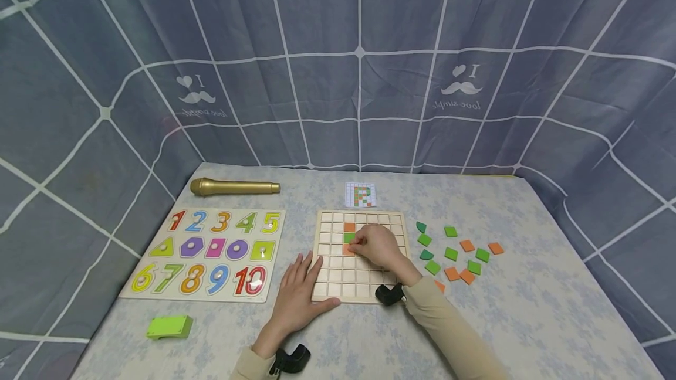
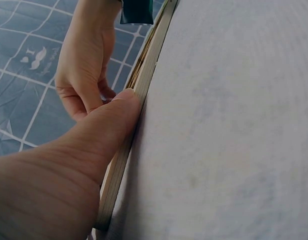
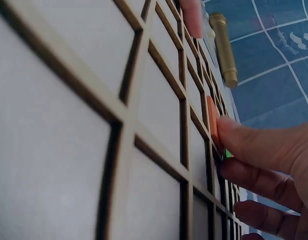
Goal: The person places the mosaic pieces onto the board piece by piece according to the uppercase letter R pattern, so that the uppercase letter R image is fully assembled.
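A wooden grid board (image 1: 330,279) lies on the table. My right hand (image 1: 377,245) is over its middle, thumb and fingertips at an orange square tile (image 3: 213,120) in one of the cells. The right wrist view shows the thumb against this tile, with the index finger close behind it. Above it in the same column sit a green tile (image 1: 349,238) and another orange tile (image 1: 350,227). My left hand (image 1: 298,295) rests at the board's lower left corner, fingers extended along the left side. Its thumb (image 2: 119,107) touches the board's near edge.
Loose green tiles (image 1: 432,267) and orange tiles (image 1: 467,276) lie right of the board. A small pattern card (image 1: 361,194) is behind it. To the left are a number-and-shape puzzle (image 1: 211,251), a gold microphone (image 1: 235,187) and a green block (image 1: 169,327).
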Demonstrator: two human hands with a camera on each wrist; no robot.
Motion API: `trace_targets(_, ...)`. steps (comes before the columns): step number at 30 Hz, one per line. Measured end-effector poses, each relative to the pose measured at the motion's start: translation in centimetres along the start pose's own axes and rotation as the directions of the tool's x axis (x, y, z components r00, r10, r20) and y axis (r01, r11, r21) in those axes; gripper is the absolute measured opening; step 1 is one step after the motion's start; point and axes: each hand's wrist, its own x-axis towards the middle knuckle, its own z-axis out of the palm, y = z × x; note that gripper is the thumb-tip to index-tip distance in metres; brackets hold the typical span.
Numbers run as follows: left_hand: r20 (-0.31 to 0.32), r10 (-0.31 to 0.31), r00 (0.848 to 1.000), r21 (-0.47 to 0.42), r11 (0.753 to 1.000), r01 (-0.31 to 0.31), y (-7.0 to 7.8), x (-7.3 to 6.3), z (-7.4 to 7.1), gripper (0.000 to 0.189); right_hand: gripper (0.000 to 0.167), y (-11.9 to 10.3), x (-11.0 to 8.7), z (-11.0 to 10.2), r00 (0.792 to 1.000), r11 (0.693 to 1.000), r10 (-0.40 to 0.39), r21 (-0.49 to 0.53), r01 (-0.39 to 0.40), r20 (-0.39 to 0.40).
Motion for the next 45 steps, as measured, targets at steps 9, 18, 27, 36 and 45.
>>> trace_targets(9,0.003,0.005,1.000,-0.007,1.000,-0.005,0.1,0.1,0.2,0.090,0.009,0.2,-0.4,-0.2,1.000,1.000,0.011,0.014,-0.011,0.024)
trace_targets(18,0.012,0.001,1.000,-0.002,1.000,-0.001,0.1,0.1,0.3,0.090,0.005,0.3,-0.9,-0.3,0.999,1.000,0.000,0.021,-0.001,0.034)
trace_targets(27,0.003,0.008,1.000,-0.006,1.000,-0.008,0.2,0.2,0.2,0.091,0.011,1.5,-1.5,-1.2,0.999,0.998,-0.012,0.063,0.015,-0.046)
trace_targets(36,-0.003,0.004,1.000,-0.011,1.000,-0.004,0.1,0.1,0.1,0.092,0.021,3.5,-2.6,-4.0,0.976,0.995,0.063,0.090,-0.045,-0.208)
trace_targets(45,-0.013,0.010,1.000,-0.009,1.000,-0.010,0.0,0.0,0.0,0.092,0.025,6.5,-4.2,-6.2,0.940,0.988,0.157,0.059,-0.146,-0.302)
